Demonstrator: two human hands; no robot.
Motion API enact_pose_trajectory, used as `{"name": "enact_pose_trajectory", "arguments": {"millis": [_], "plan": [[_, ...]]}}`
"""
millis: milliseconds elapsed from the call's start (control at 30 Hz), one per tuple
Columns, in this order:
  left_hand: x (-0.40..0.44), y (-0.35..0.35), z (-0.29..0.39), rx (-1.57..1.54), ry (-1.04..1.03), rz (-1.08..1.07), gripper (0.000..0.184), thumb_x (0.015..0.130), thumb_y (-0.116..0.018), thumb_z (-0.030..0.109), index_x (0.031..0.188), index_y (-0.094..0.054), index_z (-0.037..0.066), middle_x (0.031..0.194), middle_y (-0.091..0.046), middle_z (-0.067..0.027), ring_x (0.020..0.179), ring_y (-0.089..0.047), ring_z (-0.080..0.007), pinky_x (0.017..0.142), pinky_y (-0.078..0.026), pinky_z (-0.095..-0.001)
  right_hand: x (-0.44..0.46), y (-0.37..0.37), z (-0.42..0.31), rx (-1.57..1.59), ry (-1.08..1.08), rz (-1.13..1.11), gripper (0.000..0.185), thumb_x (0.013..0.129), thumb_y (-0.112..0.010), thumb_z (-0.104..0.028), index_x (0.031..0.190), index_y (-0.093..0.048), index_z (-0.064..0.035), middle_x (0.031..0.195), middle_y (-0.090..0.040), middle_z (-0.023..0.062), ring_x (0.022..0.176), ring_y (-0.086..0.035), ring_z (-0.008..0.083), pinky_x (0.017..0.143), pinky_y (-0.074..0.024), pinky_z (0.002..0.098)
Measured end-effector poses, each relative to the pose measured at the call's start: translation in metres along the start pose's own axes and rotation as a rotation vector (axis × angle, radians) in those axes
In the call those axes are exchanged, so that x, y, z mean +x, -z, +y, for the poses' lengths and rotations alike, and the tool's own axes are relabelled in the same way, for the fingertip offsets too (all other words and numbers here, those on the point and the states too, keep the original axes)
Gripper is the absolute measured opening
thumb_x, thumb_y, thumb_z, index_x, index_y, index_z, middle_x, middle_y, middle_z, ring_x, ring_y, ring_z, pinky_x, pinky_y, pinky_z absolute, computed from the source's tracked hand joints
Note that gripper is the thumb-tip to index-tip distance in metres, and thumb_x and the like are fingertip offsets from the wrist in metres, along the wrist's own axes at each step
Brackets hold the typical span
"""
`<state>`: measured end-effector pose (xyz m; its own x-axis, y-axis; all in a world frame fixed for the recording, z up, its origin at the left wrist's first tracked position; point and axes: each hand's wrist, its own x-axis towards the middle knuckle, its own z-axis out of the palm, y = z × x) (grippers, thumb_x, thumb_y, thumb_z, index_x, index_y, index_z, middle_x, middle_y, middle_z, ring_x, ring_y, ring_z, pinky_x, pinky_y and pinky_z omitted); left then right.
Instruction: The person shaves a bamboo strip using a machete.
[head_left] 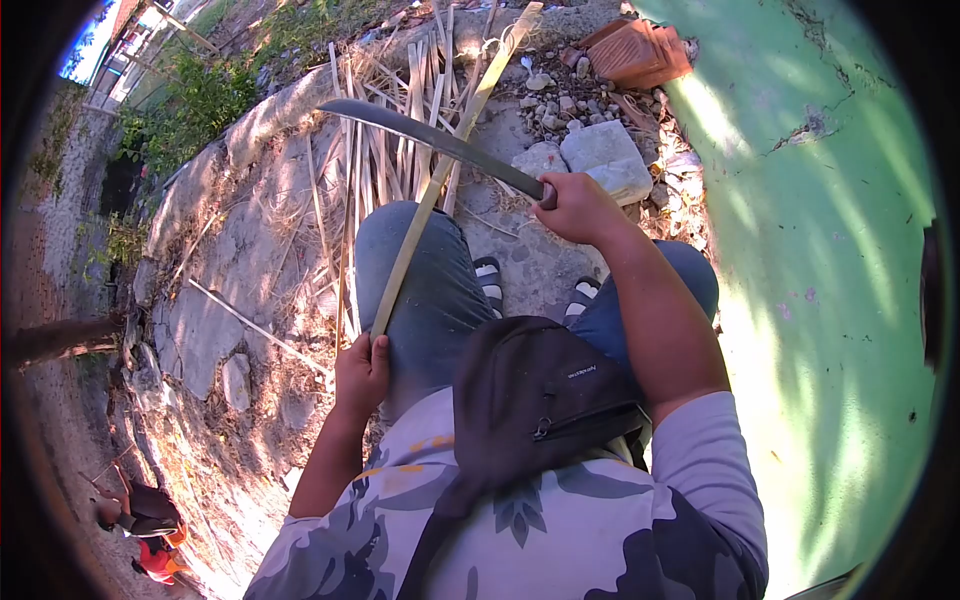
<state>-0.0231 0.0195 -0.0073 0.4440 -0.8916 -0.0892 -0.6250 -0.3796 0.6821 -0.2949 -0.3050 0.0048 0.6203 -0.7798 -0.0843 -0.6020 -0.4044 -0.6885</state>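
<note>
My right hand (578, 208) is closed around the dark handle of a long curved machete (430, 135), its blade pointing up and to the left. The blade crosses a long, flat bamboo strip (425, 205); whether they touch I cannot tell. My left hand (361, 372) grips the lower end of that strip beside my left knee. From there the strip slants up and right over my thigh to the top of the view. Beyond my knees, a pile of thin split strips (400, 150) lies on the ground.
A green wall (810, 300) rises along the right. Pale stone blocks (606, 160), pebbles and orange-brown tiles (640, 52) lie in front of it. A black bag (540, 390) rests on my lap. Two people (150, 515) are at the lower left, far off.
</note>
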Motion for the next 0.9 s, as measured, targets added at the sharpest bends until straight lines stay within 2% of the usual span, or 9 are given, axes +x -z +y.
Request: {"name": "enact_pose_trajectory", "arguments": {"millis": [33,133,233,333,433,533,733,833,900], "plan": [[0.0,-0.001,0.001,0.012,-0.008,0.006,0.044,0.105,-0.055,0.04,0.087,-0.063,0.001,0.055,-0.055,-0.0127,0.049,-0.055,-0.0245,0.05,-0.042,-0.0395,-0.002,0.002,-0.005,-0.033,-0.011,0.004,0.022,0.081,-0.074,-0.024,0.094,-0.071,-0.0073,0.084,-0.071,0.0178,0.084,-0.07,0.0379,0.077,-0.0553,0.0453],[0.001,0.002,0.007,0.027,-0.013,-0.003,0.044,0.105,-0.054,0.04,0.087,-0.062,0.0,0.057,-0.057,-0.0171,0.05,-0.058,-0.0317,0.051,-0.043,-0.0424,-0.009,0.001,-0.022,-0.296,0.119,-0.002,0.017,0.083,-0.068,-0.022,0.094,-0.07,-0.0097,0.086,-0.072,0.0175,0.086,-0.07,0.0377,0.079,-0.0557,0.0473],[0.0,0.004,0.008,0.064,-0.027,-0.004,0.043,0.105,-0.055,0.039,0.087,-0.061,0.0,0.058,-0.057,-0.0193,0.051,-0.058,-0.0357,0.051,-0.043,-0.0439,-0.012,-0.002,-0.028,-0.336,0.119,-0.133,0.017,0.085,-0.064,-0.022,0.095,-0.071,-0.0094,0.088,-0.072,0.019,0.088,-0.069,0.0394,0.08,-0.0552,0.0492],[0.0,0.003,0.011,0.058,-0.018,0.011,0.043,0.105,-0.055,0.038,0.085,-0.06,0.0,0.059,-0.057,-0.0203,0.051,-0.058,-0.0384,0.051,-0.043,-0.045,0.0,-0.006,-0.006,-0.189,0.02,-0.108,0.019,0.084,-0.064,-0.021,0.095,-0.07,-0.007,0.089,-0.071,0.0211,0.089,-0.068,0.0416,0.081,-0.0547,0.05],[0.001,0.005,0.011,0.086,-0.036,0.001,0.043,0.105,-0.055,0.037,0.085,-0.059,0.0,0.059,-0.057,-0.0203,0.052,-0.058,-0.0385,0.051,-0.042,-0.045,0.007,-0.001,0.007,-0.056,-0.085,-0.063,0.021,0.085,-0.062,-0.022,0.095,-0.07,-0.005,0.09,-0.07,0.0227,0.089,-0.068,0.0426,0.081,-0.0544,0.05],[-0.001,0.01,0.013,0.076,-0.031,-0.036,0.045,0.105,-0.054,0.04,0.085,-0.058,0.0,0.06,-0.058,-0.0205,0.053,-0.059,-0.04,0.051,-0.042,-0.0459,0.001,0.003,0.0,-0.094,-0.027,-0.088,0.022,0.085,-0.062,-0.022,0.096,-0.071,-0.0058,0.09,-0.071,0.0222,0.089,-0.068,0.0419,0.081,-0.0544,0.0495],[0.0,0.015,0.021,0.131,-0.046,-0.076,0.049,0.105,-0.052,0.045,0.084,-0.057,0.0,0.059,-0.057,-0.0202,0.055,-0.058,-0.0427,0.051,-0.042,-0.0481,-0.013,-0.006,0.002,-0.263,0.129,-0.122,0.019,0.08,-0.068,-0.022,0.089,-0.068,-0.0049,0.078,-0.067,0.0204,0.08,-0.066,0.0422,0.072,-0.0523,0.0476],[0.002,0.012,0.01,0.098,-0.035,-0.073,0.047,0.104,-0.055,0.041,0.082,-0.056,0.0,0.058,-0.055,-0.0203,0.053,-0.057,-0.0417,0.05,-0.041,-0.0468,-0.006,0.007,-0.005,-0.168,-0.003,-0.273,0.024,0.081,-0.062,-0.022,0.098,-0.072,-0.009,0.093,-0.072,0.0205,0.09,-0.069,0.0406,0.081,-0.0547,0.0479],[0.005,0.011,0.009,0.092,-0.017,-0.072,0.046,0.104,-0.057,0.04,0.081,-0.055,0.0,0.058,-0.055,-0.0204,0.052,-0.056,-0.0411,0.049,-0.041,-0.0462,0.007,0.002,0.007,-0.176,-0.068,-0.236,0.024,0.081,-0.062,-0.023,0.099,-0.073,-0.0093,0.094,-0.071,0.0211,0.09,-0.068,0.0406,0.082,-0.0545,0.0478]]}}
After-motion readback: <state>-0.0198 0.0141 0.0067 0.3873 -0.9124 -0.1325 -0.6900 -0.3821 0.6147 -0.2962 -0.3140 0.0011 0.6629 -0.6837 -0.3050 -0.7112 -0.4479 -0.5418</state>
